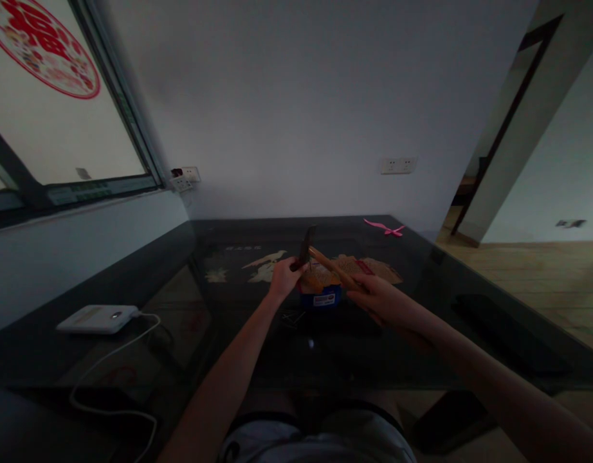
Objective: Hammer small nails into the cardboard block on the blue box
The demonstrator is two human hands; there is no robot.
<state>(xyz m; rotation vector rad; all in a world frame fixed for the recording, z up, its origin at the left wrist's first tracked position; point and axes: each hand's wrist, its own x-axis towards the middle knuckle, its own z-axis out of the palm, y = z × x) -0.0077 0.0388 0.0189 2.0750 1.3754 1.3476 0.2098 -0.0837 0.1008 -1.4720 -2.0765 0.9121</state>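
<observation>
Tub [320, 299], squat and deep blue, stood on our dark, glossy table [296, 370], directly below and between our hands as we looked down. On its front we saw a small pale label with red and blue marks, too small for us to read. Orange-brown stuff [318, 280] showed at the top of the tub; we could not tell whether it was loose contents or a printed wrapping, since our hands and the things in them partly covered it.

Our right hand [381, 299] was wrapped around a wooden stick [334, 267], long, narrow and light brown, its far end paler. We had it slanted over the tub, the paler end pointing up and away to the left. Our left hand [283, 280] gripped a dark, flat strip [306, 247], which stood tilted up from our fingers, nearly black with a straight edge. The stick's end came right beside the strip; we could not tell whether the two touched.

Behind the tub, tan and cream patches [374, 269] with a bit of red lay across the tabletop, and we could not tell print from real objects there. Off to our left we had a white box [101, 319] with a white cable [114, 352] plugged into it. A pink ribbon [387, 229] lay near the far right corner.
</observation>
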